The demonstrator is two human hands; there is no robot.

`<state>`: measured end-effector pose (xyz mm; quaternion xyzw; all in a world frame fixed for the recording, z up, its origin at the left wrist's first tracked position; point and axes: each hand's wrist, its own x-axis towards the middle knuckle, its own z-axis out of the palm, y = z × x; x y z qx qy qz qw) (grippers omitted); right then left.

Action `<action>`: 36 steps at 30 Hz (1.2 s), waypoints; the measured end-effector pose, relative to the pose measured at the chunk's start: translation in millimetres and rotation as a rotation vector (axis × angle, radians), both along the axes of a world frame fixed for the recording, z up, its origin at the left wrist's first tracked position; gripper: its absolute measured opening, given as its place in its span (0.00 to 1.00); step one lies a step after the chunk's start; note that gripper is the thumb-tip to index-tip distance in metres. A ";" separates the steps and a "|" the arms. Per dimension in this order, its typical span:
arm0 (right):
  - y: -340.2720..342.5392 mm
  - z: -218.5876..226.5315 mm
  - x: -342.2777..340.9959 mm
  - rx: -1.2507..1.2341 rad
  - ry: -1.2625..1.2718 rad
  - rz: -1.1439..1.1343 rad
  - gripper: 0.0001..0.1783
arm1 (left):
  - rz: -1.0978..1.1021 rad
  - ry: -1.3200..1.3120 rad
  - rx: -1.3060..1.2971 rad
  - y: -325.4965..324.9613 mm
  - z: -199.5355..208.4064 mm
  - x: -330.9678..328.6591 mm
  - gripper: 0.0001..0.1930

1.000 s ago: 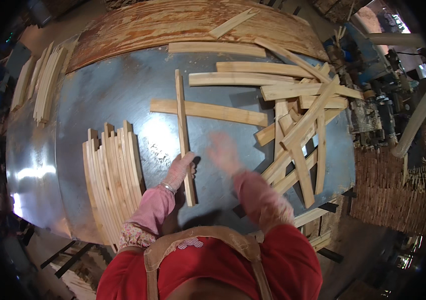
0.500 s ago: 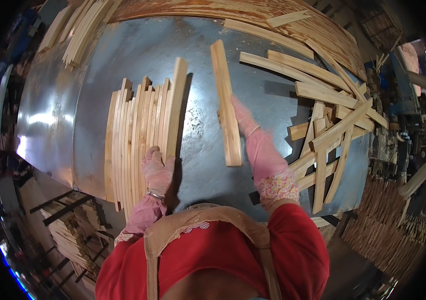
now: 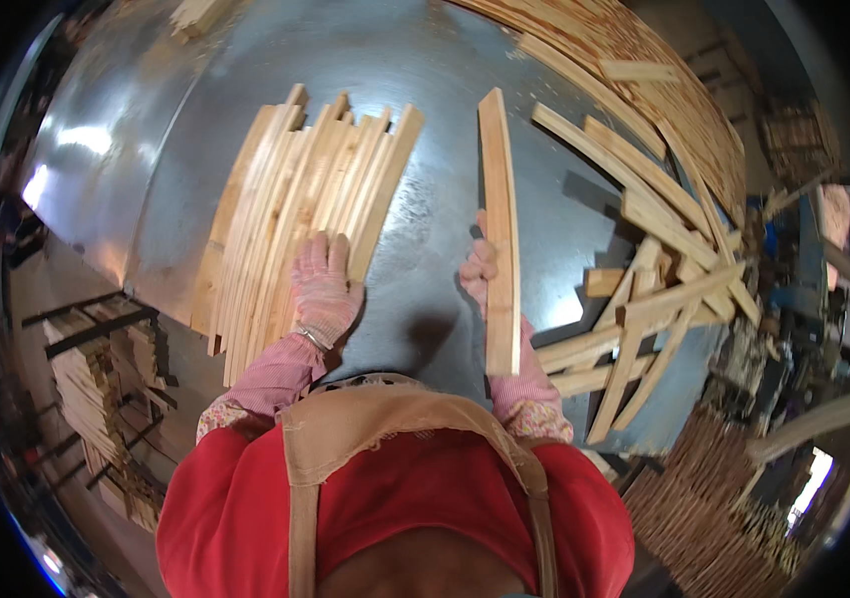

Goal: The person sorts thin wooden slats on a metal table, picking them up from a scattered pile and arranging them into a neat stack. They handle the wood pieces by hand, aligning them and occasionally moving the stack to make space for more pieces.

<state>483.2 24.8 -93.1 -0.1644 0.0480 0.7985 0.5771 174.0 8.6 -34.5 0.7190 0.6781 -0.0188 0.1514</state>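
The right grip, a hand in a pale pink knitted glove, is closed around a long, flat, pale-yellow wooden slat, its fingers curled at the slat's left edge. The slat reaches well beyond the grip on the far side and a shorter way on the near side. The left grip, gloved alike, is loose: its fingers lie extended and nearly side by side over a row of pale wooden slats stood closely together, touching their near part at the right side. The row stretches ahead and to the left of that grip, on a blue-grey metal bench. To the right of the right grip, well apart from the held slat, is a crisscrossed heap of loose wooden slats.

Half a second ago the right grip showed at the held slat's right edge; now its fingers show at the left. The row's rightmost slat, which then jutted out past its neighbours at the far end, now lies about level with them.
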 end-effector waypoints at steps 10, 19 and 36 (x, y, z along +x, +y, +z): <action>-15.7 140.8 -125.1 0.070 -0.734 1.062 0.33 | -0.908 0.002 0.374 82.3 108.8 -78.4 0.28; -42.3 31.5 -16.3 -0.372 -0.742 0.225 0.24 | 0.453 0.028 -0.015 40.4 -9.1 -263.8 0.42; 119.7 -5.3 143.3 -0.407 -1.172 -0.548 0.25 | -0.362 -0.434 0.365 77.5 4.8 -25.8 0.39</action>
